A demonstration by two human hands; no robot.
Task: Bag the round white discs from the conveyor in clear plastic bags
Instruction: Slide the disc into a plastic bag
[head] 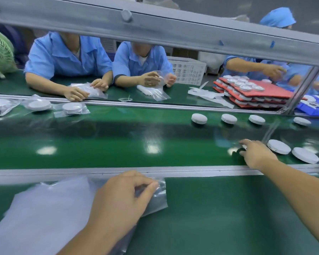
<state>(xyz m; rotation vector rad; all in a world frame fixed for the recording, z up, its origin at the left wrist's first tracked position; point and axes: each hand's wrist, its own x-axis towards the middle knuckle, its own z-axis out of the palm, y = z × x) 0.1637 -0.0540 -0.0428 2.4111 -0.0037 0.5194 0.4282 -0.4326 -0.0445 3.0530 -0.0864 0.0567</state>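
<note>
Two bare hands work at a green conveyor belt [118, 144] seen from the head camera. The left hand [118, 201] rests on the near green table, thumb and forefinger pressed together on the top corner of a clear plastic bag [155, 196]; that bag sits on a stack of clear bags [44, 208] spread toward the left edge. The right hand [256, 153] reaches over the metal rail [63, 173] onto the belt, fingers loosely curled around a white disc [246, 142] that is mostly hidden under them; whether it is gripped or only touched I cannot tell. Just right of that hand lie two more round white discs, one [278, 146] close to the knuckles and another [305, 155] beside it toward the right edge. Farther across the belt, a row of four discs runs left to right, the first [199, 118] near the belt's middle. At the far left of the belt lie bagged discs [71, 108], each sealed in clear plastic. Across the line, workers in blue shirts [66, 56] handle bags on the far table, and red trays [256, 92] loaded with discs are stacked to the right, next to a white crate [188, 70].
</note>
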